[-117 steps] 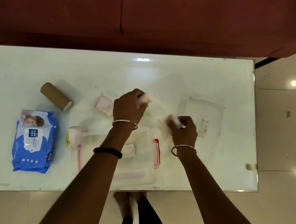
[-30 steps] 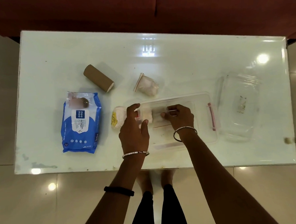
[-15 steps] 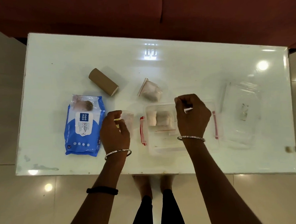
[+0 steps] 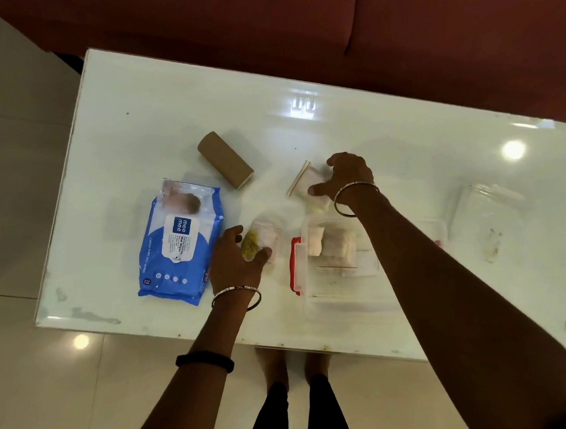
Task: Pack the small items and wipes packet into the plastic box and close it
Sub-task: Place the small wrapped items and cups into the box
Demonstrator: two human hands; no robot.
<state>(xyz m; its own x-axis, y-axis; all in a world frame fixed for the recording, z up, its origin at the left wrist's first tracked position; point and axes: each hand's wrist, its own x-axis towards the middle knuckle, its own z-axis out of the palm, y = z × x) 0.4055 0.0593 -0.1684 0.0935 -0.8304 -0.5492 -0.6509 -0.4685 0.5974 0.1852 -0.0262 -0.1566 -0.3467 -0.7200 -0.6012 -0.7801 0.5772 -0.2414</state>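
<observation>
A clear plastic box [image 4: 339,290] with red latches sits near the table's front edge, with white small items [image 4: 334,244] inside. My right hand [image 4: 345,176] reaches beyond the box and closes on a small zip bag [image 4: 301,180]. My left hand [image 4: 236,261] grips a small clear packet with yellow and white contents [image 4: 260,240], just left of the box. The blue wipes packet [image 4: 179,241] lies flat at the left. The clear lid [image 4: 487,220] rests to the right of the box.
A brown cardboard tube [image 4: 225,164] lies behind the wipes packet. The white glossy table [image 4: 171,105] ends close at the front. A red sofa [image 4: 298,23] stands behind it. My feet show below the table edge.
My right hand left the box and moved up-left onto the zip bag. My left hand stayed at the yellow-and-white packet beside the box. The camera shifted left.
</observation>
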